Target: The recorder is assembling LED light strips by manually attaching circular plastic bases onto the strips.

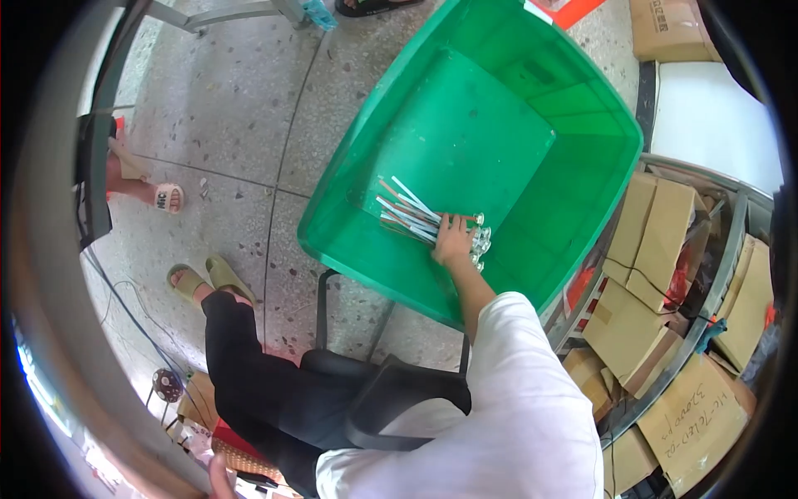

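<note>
The bundle of thin white and brown rods with clear, knobbed ends (416, 214) lies in the near part of the green plastic bin (474, 108); its tails fan out, so I could shed outer rods if I pinch loosely. I have the right hand (453, 239) reaching down, back uppermost, fingers across the bundle; closure I can't tell. The left hand (220, 478), mostly cut off, is unreadable.

R hand (453, 242) on rod bundle (415, 218) in grn bin (474, 116)

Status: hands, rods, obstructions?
Right hand on rods. Rods bunched inside green bin. Left hand at lower edge, mostly unseen. Bin walls around rods.
</note>
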The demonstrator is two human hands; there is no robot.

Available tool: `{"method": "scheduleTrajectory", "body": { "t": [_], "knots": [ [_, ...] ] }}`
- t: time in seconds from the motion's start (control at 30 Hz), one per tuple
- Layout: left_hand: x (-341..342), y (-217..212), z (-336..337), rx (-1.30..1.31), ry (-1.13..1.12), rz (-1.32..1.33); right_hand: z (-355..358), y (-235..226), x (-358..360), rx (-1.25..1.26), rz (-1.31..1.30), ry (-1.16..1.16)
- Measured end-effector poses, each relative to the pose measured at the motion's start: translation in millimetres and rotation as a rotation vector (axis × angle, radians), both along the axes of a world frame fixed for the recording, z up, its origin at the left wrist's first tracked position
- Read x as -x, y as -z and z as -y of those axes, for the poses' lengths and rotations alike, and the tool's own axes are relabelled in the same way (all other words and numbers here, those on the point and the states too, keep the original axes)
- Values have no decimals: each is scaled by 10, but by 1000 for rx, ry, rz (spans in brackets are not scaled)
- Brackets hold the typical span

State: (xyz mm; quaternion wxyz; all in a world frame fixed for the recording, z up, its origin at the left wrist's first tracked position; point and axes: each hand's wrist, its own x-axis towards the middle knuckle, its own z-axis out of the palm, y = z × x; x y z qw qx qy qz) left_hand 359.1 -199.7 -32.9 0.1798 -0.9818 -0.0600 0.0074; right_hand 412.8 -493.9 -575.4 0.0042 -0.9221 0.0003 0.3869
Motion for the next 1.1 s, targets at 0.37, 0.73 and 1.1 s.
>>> {"method": "scheduleTrajectory", "body": {
  "t": [0.37,0.73,1.1],
  "knots": [
    [158,-26,-69,185,-116,158,1038,-1141,291,-314,182,272],
    [947,-423,116,614,140,586,-65,-3821,289,-976,771,-202],
    [4036,-189,-303,452,-369,852,-1961,-5644,-469,-1170,893,-472]
  ]
}}
